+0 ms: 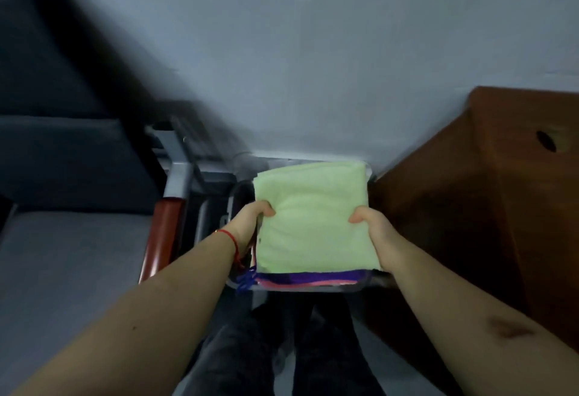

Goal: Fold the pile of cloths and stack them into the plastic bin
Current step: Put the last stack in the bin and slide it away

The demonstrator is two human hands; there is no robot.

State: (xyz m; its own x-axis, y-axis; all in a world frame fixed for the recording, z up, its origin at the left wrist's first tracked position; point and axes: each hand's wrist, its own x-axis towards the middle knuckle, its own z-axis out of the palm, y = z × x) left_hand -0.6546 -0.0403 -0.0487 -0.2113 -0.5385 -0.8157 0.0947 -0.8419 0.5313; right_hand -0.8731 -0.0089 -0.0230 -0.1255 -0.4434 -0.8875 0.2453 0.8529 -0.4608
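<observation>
Both my hands, left (250, 218) and right (372, 229), grip opposite edges of the folded pale-green cloth (313, 214), thumbs on top, atop purple and pink folded cloths (313, 279) inside the clear plastic bin (242, 286).

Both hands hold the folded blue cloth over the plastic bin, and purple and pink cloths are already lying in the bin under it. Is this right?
Not quite: the head view shows the folded cloth is pale green, not blue. The rest stands: the left hand and the right hand hold it over the plastic bin, with the purple cloth and the pink cloth beneath.
</observation>
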